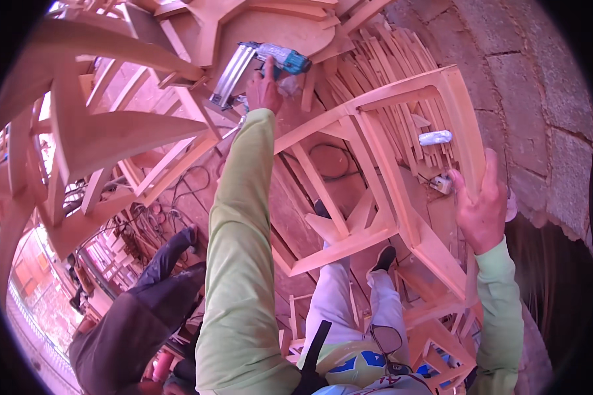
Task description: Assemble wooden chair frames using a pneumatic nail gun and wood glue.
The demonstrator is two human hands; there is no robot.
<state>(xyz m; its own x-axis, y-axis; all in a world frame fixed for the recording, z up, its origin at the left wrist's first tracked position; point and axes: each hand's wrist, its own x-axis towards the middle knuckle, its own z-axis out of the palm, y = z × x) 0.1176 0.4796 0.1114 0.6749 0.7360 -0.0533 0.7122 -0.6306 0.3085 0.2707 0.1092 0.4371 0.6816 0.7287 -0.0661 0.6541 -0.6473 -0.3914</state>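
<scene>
Up ahead, my left hand (264, 91) is closed at the grip of a teal and silver nail gun (270, 54), one finger stretched along its body. The gun is beside a flat wooden board (283, 33), and part of its grip is hidden by my hand. At the right, my right hand (482, 212) wraps round the outer rail of an unfinished wooden chair frame (375, 155). The frame is tilted in front of my legs, its back and seat rails spread across the middle of the view.
Stacked wooden chair parts (105, 131) crowd the left. Thin wood strips (389, 85) lie piled behind the frame, near a silver-wrapped object (435, 137). Cables (158, 220) run over the floor. A person in dark clothes (135, 322) bends at the lower left. A block wall (527, 85) bounds the right.
</scene>
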